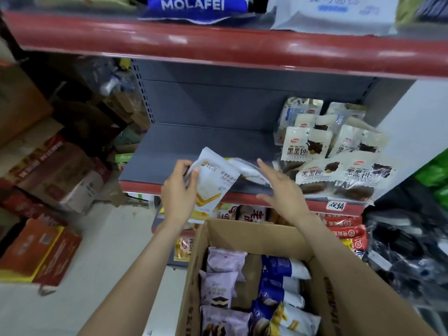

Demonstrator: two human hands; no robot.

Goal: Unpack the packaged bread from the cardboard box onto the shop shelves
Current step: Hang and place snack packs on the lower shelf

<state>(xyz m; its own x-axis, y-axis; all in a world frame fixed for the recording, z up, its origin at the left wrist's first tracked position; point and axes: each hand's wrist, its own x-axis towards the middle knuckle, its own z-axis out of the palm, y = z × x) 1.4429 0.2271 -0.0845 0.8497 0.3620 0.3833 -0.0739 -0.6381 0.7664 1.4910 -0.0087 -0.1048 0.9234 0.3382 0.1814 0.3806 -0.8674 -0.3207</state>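
My left hand (180, 187) grips a white and yellow bread pack (213, 180) upright in front of the grey middle shelf (194, 146). A second white pack (247, 169) lies on the shelf just behind it. My right hand (282, 187) hovers with fingers spread beside that lying pack and holds nothing. Below my arms stands the open cardboard box (322, 275), filled with purple bread packs (221, 282) on its left and blue and white packs (282, 282) on its right.
White packs with dark buns (339, 161) fill the shelf's right part. A red-edged upper shelf (218, 47) overhangs with more packs. Cartons (41, 253) are piled on the floor at left. Lower shelves with red snacks (346, 229) sit behind the box.
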